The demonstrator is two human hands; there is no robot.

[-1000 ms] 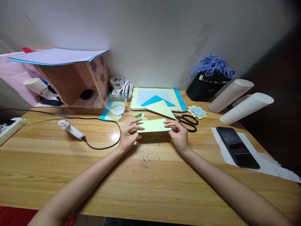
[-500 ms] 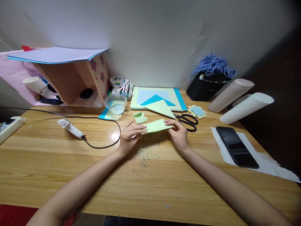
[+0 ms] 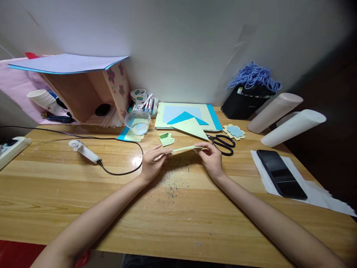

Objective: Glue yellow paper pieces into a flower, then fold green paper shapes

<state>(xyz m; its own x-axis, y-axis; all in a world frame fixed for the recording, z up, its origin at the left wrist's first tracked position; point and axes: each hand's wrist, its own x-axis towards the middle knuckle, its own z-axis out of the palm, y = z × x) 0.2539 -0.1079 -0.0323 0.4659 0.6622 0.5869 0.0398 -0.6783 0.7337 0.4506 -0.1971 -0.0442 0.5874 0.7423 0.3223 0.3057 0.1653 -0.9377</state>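
A folded strip of pale green paper (image 3: 183,149) is held level between both hands, seen almost edge-on. My left hand (image 3: 154,160) pinches its left end with thumb and fingers. Its right end is gripped by my right hand (image 3: 209,157). Just behind the strip lies a small folded green paper piece (image 3: 166,139). Beyond that, a pale green paper triangle (image 3: 192,128) overlaps a blue paper triangle (image 3: 185,118) on a stack of coloured sheets (image 3: 160,118). Black-handled scissors (image 3: 225,144) rest beside my right hand, partly under the green triangle.
At the left are a white glue gun (image 3: 86,152) with its black cord, a power strip (image 3: 13,150) and an open box (image 3: 117,89). A clear bowl (image 3: 137,123) and markers (image 3: 147,106) stand behind. On the right lie a phone (image 3: 281,174), two bottles (image 3: 294,128) and a paper flower (image 3: 234,131).
The green paper strip has tilted from showing its broad face to nearly edge-on. Both hands keep hold of its ends and have barely shifted.
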